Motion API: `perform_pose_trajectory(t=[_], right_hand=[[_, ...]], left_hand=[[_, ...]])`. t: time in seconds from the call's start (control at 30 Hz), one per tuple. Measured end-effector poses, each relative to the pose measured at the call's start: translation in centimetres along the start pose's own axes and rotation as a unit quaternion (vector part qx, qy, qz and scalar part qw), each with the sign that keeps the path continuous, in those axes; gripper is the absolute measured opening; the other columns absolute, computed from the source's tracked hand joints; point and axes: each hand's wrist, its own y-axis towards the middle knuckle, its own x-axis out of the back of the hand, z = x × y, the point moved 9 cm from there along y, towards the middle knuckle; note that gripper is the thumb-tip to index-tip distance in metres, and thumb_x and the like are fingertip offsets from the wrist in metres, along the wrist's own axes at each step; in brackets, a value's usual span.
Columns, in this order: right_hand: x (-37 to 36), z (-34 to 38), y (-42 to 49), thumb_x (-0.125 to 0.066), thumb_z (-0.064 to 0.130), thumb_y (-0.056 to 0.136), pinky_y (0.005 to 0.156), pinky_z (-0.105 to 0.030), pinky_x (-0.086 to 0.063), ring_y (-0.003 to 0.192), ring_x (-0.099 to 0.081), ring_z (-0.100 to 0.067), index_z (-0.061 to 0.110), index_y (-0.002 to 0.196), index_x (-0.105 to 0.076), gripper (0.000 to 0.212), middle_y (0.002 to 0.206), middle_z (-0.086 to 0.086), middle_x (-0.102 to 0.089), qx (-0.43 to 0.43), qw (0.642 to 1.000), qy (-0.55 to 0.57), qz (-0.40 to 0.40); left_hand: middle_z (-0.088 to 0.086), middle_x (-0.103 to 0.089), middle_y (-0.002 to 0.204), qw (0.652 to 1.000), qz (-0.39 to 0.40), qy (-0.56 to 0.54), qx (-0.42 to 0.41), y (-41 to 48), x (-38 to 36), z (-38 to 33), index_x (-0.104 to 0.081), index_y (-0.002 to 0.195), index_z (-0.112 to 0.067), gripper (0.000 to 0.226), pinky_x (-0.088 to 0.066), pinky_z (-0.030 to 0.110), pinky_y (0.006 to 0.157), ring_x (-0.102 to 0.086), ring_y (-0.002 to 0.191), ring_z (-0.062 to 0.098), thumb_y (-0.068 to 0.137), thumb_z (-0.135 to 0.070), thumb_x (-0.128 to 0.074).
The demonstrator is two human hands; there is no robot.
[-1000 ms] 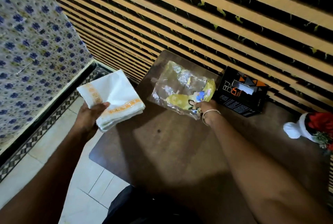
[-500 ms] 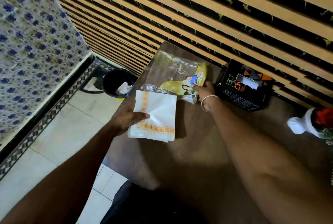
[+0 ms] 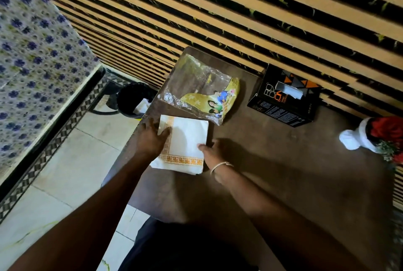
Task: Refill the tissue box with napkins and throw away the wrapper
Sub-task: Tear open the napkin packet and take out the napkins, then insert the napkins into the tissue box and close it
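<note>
A stack of white paper napkins with an orange patterned border lies flat on the dark brown wooden table, close to its left edge. The person's left hand rests on the stack's left side, fingers spread and thumb laid on the top sheet, pressing rather than gripping. The right hand touches the stack's right edge with its fingertips, fingers loosely apart; a thin metal bangle circles that wrist.

Just beyond the napkins, touching their far right corner, lies the crumpled clear plastic wrapper with a yellow-green printed panel, empty and flat on the table. Farther right, against the slatted tan-and-black wall, sits the black cardboard tissue box with orange triangles, a white sheet showing in its top slot.

On the pale tiled floor to the left of the table stands a round black bin with something white inside. At the table's right edge sits a red-and-white ornament. A blue-flowered cloth hangs at far left.
</note>
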Motion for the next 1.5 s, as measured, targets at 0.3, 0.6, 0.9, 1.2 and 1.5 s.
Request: perform_pose_trajectory(t=[0.3,0.6,0.9,1.2,1.5], right_hand=[[-8.9,-7.9,5.9,-0.057,0.059,0.032,0.102,-0.059,-0.042,0.125,-0.050,-0.038,0.026,0.113,-0.048,0.088,0.131,-0.008,-0.057,-0.085,0.996,0.036,0.006],[-1.5,0.3,-5.6,-0.058,0.034,0.083,0.119,-0.053,-0.017,0.148,-0.010,-0.039,0.013,0.152,-0.021,0.081,0.161,-0.013,-0.016,-0.051,0.999,-0.014,-0.001],[8.5,3.3,-5.2,-0.061,0.019,0.091,0.118,-0.033,-0.020,0.150,-0.016,-0.027,0.020,0.156,-0.007,0.084,0.164,-0.008,-0.005,0.092,0.965,0.201,-0.143],[29.0,1.3,-0.1,-0.071,0.022,0.079,0.108,-0.043,-0.035,0.122,-0.044,-0.024,0.012,0.151,-0.018,0.090,0.138,-0.001,-0.038,0.054,0.906,0.313,-0.279],[29.6,0.5,3.3,-0.068,0.025,0.074,0.067,-0.033,-0.048,0.097,-0.062,-0.031,0.013,0.123,-0.055,0.052,0.113,-0.014,-0.064,0.050,0.926,0.347,-0.137]], left_hand=[[0.024,-0.038,0.144,0.995,0.021,0.038,0.094,-2.8,-2.8,0.7,-0.031,0.147,-0.008,0.064,-0.035,0.054,0.107,-0.036,0.130,0.045,0.096,-0.039,-0.052],[0.016,-0.026,0.157,0.999,-0.019,0.016,0.036,-2.8,-0.8,-0.3,-0.021,0.154,-0.018,0.068,-0.024,0.059,0.114,-0.026,0.142,0.041,0.097,-0.035,-0.052],[0.011,-0.022,0.162,0.988,-0.011,-0.019,-0.154,-4.0,-3.1,-10.8,-0.018,0.156,-0.014,0.076,-0.023,0.045,0.120,-0.019,0.150,0.028,0.097,-0.049,-0.049],[0.000,-0.038,0.155,0.943,0.230,-0.125,-0.208,-3.3,-11.3,-25.5,-0.025,0.155,-0.022,0.070,-0.031,0.022,0.103,-0.039,0.141,0.020,0.096,-0.049,-0.052],[-0.001,-0.058,0.138,0.915,0.271,-0.267,-0.133,-1.9,-15.1,-28.4,-0.042,0.143,-0.026,0.064,-0.046,0.021,0.092,-0.052,0.122,0.013,0.086,-0.018,-0.072]])
